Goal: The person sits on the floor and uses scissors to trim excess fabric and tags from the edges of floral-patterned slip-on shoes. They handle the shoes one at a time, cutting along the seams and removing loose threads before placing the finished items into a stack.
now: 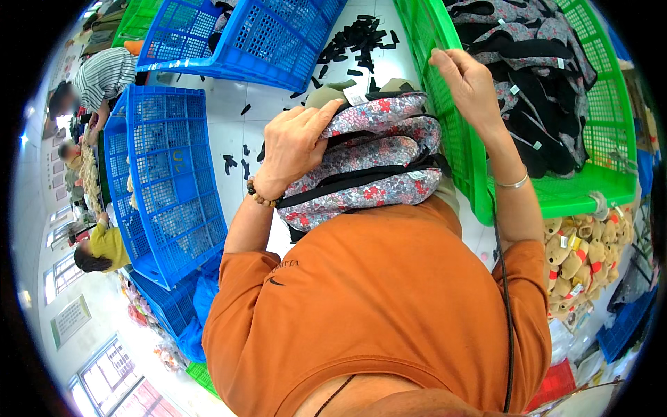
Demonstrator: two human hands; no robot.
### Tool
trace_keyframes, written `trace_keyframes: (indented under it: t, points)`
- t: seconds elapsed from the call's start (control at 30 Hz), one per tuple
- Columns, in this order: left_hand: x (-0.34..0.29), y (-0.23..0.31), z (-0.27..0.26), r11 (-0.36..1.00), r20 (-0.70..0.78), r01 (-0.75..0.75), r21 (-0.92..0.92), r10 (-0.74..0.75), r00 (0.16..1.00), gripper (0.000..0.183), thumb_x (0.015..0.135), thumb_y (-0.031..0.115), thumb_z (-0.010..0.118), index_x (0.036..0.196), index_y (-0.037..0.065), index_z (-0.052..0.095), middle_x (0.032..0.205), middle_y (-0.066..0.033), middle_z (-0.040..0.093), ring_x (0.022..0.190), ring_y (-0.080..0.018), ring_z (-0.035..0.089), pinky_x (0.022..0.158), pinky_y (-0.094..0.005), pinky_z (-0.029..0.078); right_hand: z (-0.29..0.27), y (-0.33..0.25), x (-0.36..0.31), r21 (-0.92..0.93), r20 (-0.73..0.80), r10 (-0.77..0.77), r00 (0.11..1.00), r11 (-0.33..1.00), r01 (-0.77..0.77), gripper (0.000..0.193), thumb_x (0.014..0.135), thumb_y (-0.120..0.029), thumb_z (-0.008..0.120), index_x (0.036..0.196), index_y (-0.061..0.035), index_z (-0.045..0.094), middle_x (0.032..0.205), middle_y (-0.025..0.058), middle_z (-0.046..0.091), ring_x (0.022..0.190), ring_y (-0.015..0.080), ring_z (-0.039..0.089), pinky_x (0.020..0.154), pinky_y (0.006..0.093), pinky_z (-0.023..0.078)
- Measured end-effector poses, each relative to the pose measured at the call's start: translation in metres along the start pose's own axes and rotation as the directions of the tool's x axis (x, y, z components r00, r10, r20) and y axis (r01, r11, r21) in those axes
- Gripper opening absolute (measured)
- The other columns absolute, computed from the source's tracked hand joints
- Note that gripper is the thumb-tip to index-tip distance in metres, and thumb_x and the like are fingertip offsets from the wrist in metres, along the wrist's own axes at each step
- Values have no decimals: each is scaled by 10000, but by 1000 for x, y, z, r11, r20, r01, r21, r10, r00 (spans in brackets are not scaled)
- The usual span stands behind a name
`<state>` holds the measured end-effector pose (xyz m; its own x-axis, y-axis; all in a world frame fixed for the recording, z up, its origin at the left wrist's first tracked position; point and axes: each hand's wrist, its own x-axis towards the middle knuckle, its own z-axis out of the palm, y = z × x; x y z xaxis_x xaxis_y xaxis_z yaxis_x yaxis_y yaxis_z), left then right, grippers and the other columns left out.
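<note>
A stack of padded fabric pieces point(361, 156) with a grey, red and white floral print and black edging rests at my lap. My left hand point(295, 142) is closed over the left end of the top floral padded piece point(379, 115), its index finger lying along the upper edge. A white tag point(354, 94) sticks up from that piece. Raised beside the near wall of a green crate point(455, 139), my right hand point(469, 87) has its fingers curled and pressed together; whatever they hold, if anything, I cannot make out. Similar floral and black pieces point(535, 90) fill that crate.
Blue crates point(167, 167) stand at the left, another blue crate point(271, 42) ahead. Small black pieces point(358, 45) lie scattered on the white floor point(240, 128). Tan plush toys point(583, 260) are heaped at right. Other people point(104, 76) work at the far left.
</note>
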<state>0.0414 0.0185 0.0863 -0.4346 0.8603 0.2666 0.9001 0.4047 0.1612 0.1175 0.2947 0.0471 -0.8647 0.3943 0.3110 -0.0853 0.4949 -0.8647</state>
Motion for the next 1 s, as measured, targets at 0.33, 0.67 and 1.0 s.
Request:
trace_keyframes:
  t: [0.33, 0.67, 1.0]
  points:
    - [-4, -4, 0, 996, 7, 50, 72, -50, 999, 505, 661, 9, 617, 1153, 117, 587, 741, -30, 583, 649, -205, 543, 585, -321, 430, -9, -13, -4, -390, 354, -370, 859, 776, 495, 384, 819, -413, 615, 700, -51, 566, 650, 62, 517, 550, 235, 542, 487, 326, 427]
    - [-3, -2, -1, 997, -8, 24, 75, -23, 1000, 473, 674, 13, 612, 1136, 113, 600, 727, -22, 581, 637, -194, 545, 570, -314, 427, -13, -13, -2, -394, 381, -424, 821, 729, 560, 359, 795, -390, 646, 730, -43, 578, 661, 37, 507, 540, 191, 537, 466, 296, 409]
    - [-2, -1, 0, 998, -17, 34, 50, -33, 999, 508, 653, 2, 614, 1149, 111, 597, 716, -32, 576, 630, -204, 542, 575, -320, 431, -5, -7, -3, -456, 150, -260, 954, 838, 300, 371, 835, -413, 598, 700, -68, 597, 615, 83, 525, 541, 257, 550, 477, 328, 427]
